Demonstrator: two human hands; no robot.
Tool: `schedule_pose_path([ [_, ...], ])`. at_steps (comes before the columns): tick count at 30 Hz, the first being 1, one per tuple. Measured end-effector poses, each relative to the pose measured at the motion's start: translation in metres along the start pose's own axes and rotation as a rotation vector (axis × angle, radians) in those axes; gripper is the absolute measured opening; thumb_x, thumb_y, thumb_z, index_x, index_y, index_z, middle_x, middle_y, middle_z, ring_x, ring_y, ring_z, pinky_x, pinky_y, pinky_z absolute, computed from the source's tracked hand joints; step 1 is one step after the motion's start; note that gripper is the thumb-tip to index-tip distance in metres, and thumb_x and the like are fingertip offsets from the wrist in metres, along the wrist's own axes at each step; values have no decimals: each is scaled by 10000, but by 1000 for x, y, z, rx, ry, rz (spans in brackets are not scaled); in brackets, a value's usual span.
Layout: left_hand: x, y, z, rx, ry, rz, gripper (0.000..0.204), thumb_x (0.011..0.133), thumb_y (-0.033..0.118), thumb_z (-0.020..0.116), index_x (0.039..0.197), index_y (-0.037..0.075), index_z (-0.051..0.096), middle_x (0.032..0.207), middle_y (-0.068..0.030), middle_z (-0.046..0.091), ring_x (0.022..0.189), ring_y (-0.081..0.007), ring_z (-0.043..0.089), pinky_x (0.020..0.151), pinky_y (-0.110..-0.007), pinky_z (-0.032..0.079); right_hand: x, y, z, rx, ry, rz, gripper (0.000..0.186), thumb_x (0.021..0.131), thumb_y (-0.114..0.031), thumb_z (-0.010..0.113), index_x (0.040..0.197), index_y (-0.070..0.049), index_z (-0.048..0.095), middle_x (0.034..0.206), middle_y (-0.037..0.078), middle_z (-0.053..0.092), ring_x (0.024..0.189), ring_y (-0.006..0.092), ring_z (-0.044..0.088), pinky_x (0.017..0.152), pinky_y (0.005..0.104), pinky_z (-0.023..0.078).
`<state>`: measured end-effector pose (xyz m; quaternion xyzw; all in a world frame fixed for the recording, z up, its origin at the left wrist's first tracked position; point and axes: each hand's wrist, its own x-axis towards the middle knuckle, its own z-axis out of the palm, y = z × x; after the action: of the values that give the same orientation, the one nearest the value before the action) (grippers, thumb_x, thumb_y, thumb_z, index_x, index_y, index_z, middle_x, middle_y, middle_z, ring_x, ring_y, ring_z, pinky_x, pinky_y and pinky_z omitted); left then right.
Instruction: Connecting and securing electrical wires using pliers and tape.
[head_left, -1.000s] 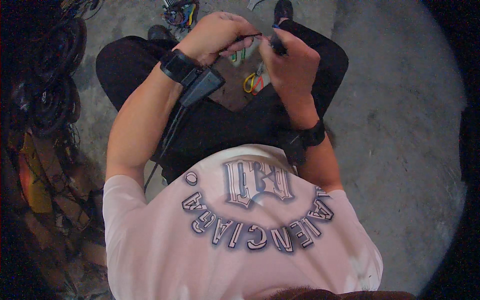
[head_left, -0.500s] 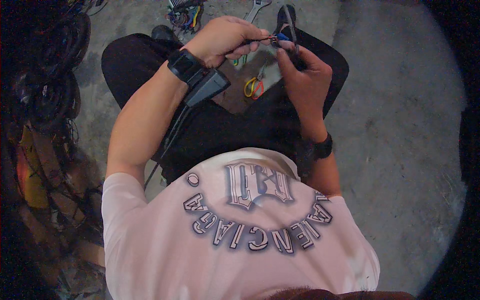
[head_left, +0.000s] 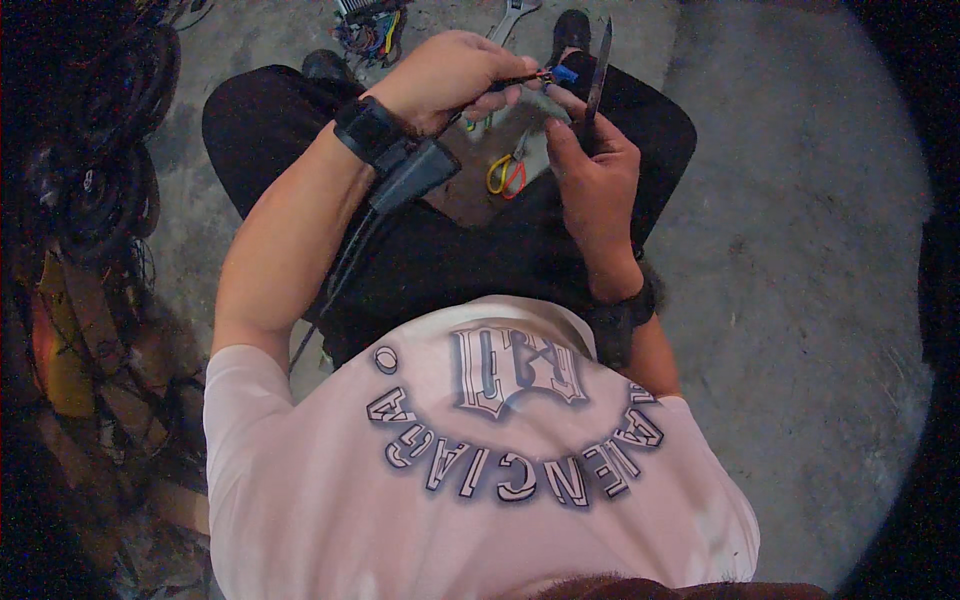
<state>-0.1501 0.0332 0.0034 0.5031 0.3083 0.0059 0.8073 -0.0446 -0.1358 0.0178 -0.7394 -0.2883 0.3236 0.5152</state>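
Observation:
My left hand (head_left: 450, 85) is closed around a dark cable (head_left: 518, 80), pinching it near its end. Past the fingertips, thin wires fan out to a small blue connector (head_left: 564, 75). In my right hand (head_left: 600, 185), gripped by the handle, a narrow knife (head_left: 601, 75) points up and away from me. Its dark blade stands just right of the blue connector, apart from it. The right thumb and forefinger are close below the wire ends; whether they touch them I cannot tell.
Scissors (head_left: 507, 175) with yellow and orange handles lie on the floor between my legs. Further off are an adjustable wrench (head_left: 513, 20) and a bundle of coloured wires (head_left: 375, 35). Coils of black cable (head_left: 95, 190) and brown cardboard-like pieces (head_left: 70, 340) lie along the left.
My right hand has drawn back slightly toward me and away from the connector. The knife has turned more upright, and the blue connector shows more plainly. My left hand has barely moved.

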Motion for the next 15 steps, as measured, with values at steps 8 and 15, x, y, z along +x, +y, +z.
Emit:
schedule_pose_path([
  [8,-1,5,-1,-90,-33,-68,242,963,223,592,1011,9,693,679,4,600,452,-28,424,391,-193,283,-3,-4,0,-44,35,-25,251,879,-96,669,1115,-13,694,845,39,697,730,70,608,648,241,496],
  [15,-2,5,-1,-80,-113,-68,228,954,222,604,1012,27,707,676,19,594,443,-21,414,377,-187,270,7,-8,-15,-376,228,-343,195,878,-127,694,1033,-8,693,848,91,714,718,136,649,646,299,504],
])
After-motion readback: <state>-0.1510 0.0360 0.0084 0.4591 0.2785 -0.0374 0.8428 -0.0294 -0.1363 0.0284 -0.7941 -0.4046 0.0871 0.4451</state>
